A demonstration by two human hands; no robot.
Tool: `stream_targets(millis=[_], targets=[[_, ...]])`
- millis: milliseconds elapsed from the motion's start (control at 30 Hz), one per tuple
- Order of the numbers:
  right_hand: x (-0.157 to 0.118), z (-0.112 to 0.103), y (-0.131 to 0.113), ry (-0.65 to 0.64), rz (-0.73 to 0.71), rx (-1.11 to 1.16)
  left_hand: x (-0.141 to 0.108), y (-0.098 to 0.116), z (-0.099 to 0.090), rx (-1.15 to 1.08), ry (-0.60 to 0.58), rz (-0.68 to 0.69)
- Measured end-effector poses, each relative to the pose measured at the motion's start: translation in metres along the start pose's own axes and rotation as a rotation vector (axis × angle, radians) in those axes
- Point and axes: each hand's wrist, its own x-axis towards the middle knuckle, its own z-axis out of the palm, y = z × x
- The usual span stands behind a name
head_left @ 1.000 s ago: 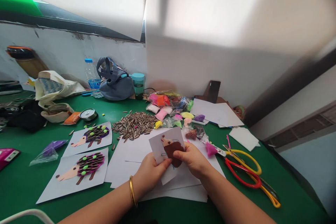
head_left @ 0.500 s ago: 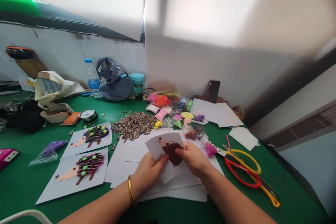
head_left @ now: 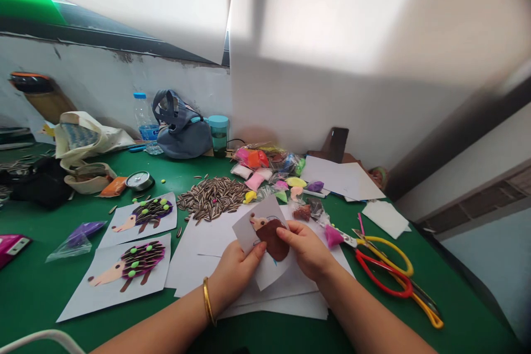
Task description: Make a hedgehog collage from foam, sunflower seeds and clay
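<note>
Between both hands, above a stack of white sheets (head_left: 194, 271), I hold a small paper card (head_left: 265, 276) with a hedgehog picture. Its body is a flat layer of brown clay (head_left: 274, 240), and its face is peach with a dark eye. My left hand (head_left: 234, 268) grips the card's lower left, thumb on the brown clay's edge. My right hand (head_left: 305, 249) pinches the right side, its thumb pressing on the clay. To the left lie two finished-looking hedgehog cards (head_left: 157, 285) with seed spines and green dots.
Striped sunflower seeds (head_left: 213, 196) are heaped behind the sheets. Clay packets (head_left: 255, 180) sit beyond them. Scissors with red and yellow handles (head_left: 384, 271) lie at right. A blue bag (head_left: 182, 135), a bottle (head_left: 145, 127) and a round tin (head_left: 139, 181) stand further back left.
The card has turned and flattened toward me, so more of the hedgehog's brown body shows. My right fingers have shifted slightly along its edge.
</note>
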Motion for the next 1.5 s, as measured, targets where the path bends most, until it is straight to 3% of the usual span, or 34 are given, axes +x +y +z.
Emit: stream_targets(millis=[233, 500, 733, 900, 1000, 1200, 1500], targets=[[0.003, -0.002, 0.005, 0.076, 0.003, -0.002, -0.001, -0.003, 0.001, 0.063, -0.017, 0.009], [-0.001, -0.004, -0.003, -0.12, -0.031, -0.033, 0.001, 0.0, 0.0, -0.008, 0.031, -0.022], [0.003, 0.0, 0.005, 0.038, -0.003, 0.036, -0.001, -0.003, 0.001, 0.067, -0.005, 0.038], [0.004, 0.002, 0.008, 0.072, -0.021, 0.021, 0.0, -0.004, 0.002, 0.094, -0.017, 0.068], [0.003, 0.001, 0.008, 0.059, -0.047, 0.015, 0.0, -0.005, 0.002, 0.095, 0.001, 0.055], [-0.001, 0.001, -0.002, -0.106, -0.045, -0.02, 0.0, -0.004, 0.001, 0.08, 0.058, 0.038], [0.002, 0.003, 0.001, 0.085, -0.04, -0.018, -0.001, -0.004, 0.002, 0.122, -0.022, 0.088]])
